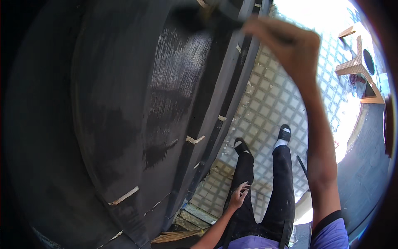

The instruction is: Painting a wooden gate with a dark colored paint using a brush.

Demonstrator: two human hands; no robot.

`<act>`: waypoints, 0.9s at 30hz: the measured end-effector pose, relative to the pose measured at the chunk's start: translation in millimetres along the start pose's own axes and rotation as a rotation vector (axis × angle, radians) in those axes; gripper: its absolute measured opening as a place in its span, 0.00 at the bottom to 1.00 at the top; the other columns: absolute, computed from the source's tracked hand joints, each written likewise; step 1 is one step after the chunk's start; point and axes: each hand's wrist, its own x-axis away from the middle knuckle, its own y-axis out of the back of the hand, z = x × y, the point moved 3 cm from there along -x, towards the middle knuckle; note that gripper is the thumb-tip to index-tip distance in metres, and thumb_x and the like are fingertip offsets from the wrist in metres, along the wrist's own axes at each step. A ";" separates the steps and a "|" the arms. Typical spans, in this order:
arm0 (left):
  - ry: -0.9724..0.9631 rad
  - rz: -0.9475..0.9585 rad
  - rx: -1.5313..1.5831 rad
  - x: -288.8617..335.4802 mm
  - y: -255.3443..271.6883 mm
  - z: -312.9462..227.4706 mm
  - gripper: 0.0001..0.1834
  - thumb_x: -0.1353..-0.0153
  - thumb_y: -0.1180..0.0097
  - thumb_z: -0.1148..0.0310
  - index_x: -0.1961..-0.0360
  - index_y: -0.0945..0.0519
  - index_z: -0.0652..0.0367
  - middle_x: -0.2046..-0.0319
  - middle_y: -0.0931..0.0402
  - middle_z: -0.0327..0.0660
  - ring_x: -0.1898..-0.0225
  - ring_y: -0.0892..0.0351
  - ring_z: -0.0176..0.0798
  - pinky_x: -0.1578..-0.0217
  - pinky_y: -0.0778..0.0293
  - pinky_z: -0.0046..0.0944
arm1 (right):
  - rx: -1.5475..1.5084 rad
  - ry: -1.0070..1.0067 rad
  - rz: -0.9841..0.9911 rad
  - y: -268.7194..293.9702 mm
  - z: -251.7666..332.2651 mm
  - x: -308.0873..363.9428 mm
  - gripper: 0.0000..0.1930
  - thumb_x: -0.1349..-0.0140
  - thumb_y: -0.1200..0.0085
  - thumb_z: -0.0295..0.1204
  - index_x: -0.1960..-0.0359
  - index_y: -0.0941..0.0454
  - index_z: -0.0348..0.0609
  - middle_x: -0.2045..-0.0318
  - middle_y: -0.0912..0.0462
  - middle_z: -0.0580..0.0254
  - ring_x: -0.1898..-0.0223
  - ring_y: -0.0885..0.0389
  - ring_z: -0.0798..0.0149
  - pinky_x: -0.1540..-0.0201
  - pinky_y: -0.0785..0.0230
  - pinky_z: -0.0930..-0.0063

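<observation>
My right hand (290, 45) is raised high and gripped around a dark-handled paintbrush (215, 14), blurred, its bristles against a tall black-painted door panel (124, 103). Wet, glossy black paint streaks run down the panel below the brush. My left hand (239, 194) hangs low by my left thigh, fingers loosely apart, holding nothing. Both legs in black trousers and black shoes stand on the tiled floor (269, 103).
Strips of pale masking tape (195, 140) mark the door frame edges. A checked tile floor stretches to the right into bright sunlight. A wicker chair (358, 64) stands at the far upper right. Straw-like bristles (176, 235) lie at the door's foot.
</observation>
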 end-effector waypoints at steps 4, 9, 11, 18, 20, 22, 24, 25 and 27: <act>0.035 -0.006 0.017 1.1 1.3 5.2 0.22 0.32 0.51 0.62 0.41 0.28 0.63 0.50 0.20 0.44 0.51 0.20 0.38 0.49 0.27 0.39 | 0.241 0.063 -0.056 7.9 5.9 -14.9 0.12 0.44 0.32 0.35 0.59 0.12 0.48 0.67 0.11 0.65 0.68 0.12 0.71 0.70 0.21 0.82; 0.061 -0.020 -0.062 0.0 -0.8 -3.3 0.20 0.32 0.49 0.59 0.45 0.25 0.61 0.53 0.19 0.44 0.52 0.19 0.40 0.55 0.26 0.37 | 0.101 0.073 0.067 -29.2 114.8 102.7 0.14 0.47 0.32 0.25 0.58 0.15 0.37 0.64 0.13 0.56 0.72 0.17 0.74 0.81 0.29 0.85; -0.274 -0.227 -0.496 25.4 31.2 91.0 0.21 0.30 0.53 0.56 0.46 0.24 0.59 0.51 0.21 0.47 0.50 0.20 0.44 0.59 0.24 0.38 | -0.231 0.151 -0.009 -24.3 180.4 95.3 0.14 0.48 0.32 0.25 0.59 0.15 0.36 0.68 0.15 0.59 0.78 0.21 0.77 0.82 0.31 0.84; 0.034 -0.066 0.086 -5.9 11.5 10.2 0.24 0.27 0.58 0.53 0.48 0.21 0.62 0.55 0.18 0.45 0.55 0.18 0.40 0.53 0.26 0.38 | -0.305 0.183 0.163 -47.2 65.0 87.1 0.10 0.49 0.35 0.29 0.63 0.13 0.51 0.63 0.13 0.70 0.72 0.17 0.73 0.76 0.24 0.81; 0.025 -0.065 0.082 -4.3 13.1 12.8 0.24 0.27 0.58 0.53 0.48 0.21 0.62 0.55 0.18 0.45 0.54 0.18 0.40 0.53 0.26 0.38 | -0.169 0.299 0.029 -25.1 15.8 24.7 0.05 0.45 0.34 0.32 0.65 0.12 0.54 0.70 0.12 0.70 0.71 0.14 0.73 0.73 0.23 0.81; 0.020 -0.066 0.084 -4.2 13.9 11.3 0.24 0.27 0.58 0.53 0.48 0.21 0.63 0.55 0.18 0.45 0.54 0.18 0.40 0.52 0.26 0.38 | 0.019 0.189 -0.111 -0.1 -4.6 -12.7 0.07 0.44 0.33 0.36 0.66 0.12 0.52 0.71 0.12 0.71 0.74 0.15 0.74 0.74 0.23 0.83; 0.013 -0.053 0.037 -4.7 16.6 1.8 0.24 0.27 0.58 0.53 0.48 0.21 0.63 0.55 0.18 0.45 0.54 0.18 0.40 0.52 0.26 0.38 | 0.113 0.144 -0.135 -1.4 2.2 -12.0 0.09 0.45 0.32 0.37 0.65 0.13 0.50 0.72 0.12 0.69 0.74 0.15 0.75 0.76 0.24 0.84; 0.015 -0.050 0.046 -5.4 17.1 -2.9 0.24 0.27 0.58 0.53 0.48 0.21 0.63 0.55 0.18 0.45 0.54 0.18 0.40 0.52 0.26 0.38 | 0.210 0.102 -0.165 -2.5 9.5 -10.0 0.11 0.45 0.31 0.38 0.64 0.13 0.47 0.72 0.12 0.68 0.74 0.15 0.75 0.77 0.24 0.85; 0.092 -0.031 0.011 -4.7 23.4 -10.6 0.23 0.27 0.58 0.54 0.48 0.21 0.63 0.54 0.18 0.45 0.54 0.18 0.40 0.51 0.27 0.38 | 0.192 0.075 -0.194 -27.1 47.9 24.1 0.13 0.46 0.30 0.33 0.62 0.15 0.42 0.66 0.12 0.56 0.72 0.13 0.69 0.77 0.21 0.81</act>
